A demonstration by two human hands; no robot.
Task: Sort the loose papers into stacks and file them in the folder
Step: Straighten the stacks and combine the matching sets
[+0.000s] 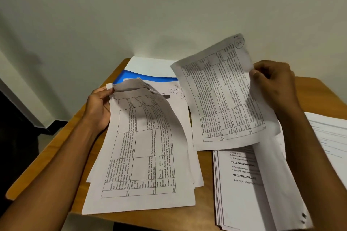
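Note:
My left hand (100, 108) grips the curled top edge of a printed table sheet (142, 155) that lies on a loose pile of papers at the table's left. My right hand (272, 84) pinches the right edge of another table sheet (221, 95) and holds it up in the air, tilted, above the table. A blue folder (131, 77) lies at the back under the pile, with a white sheet on it. A thicker stack of text pages (242, 184) sits at the front right, partly under my right forearm.
The wooden table (62, 137) stands in a corner against a pale wall; its left and front edges are close. More white papers (326, 133) lie at the far right. Dark floor shows at the left.

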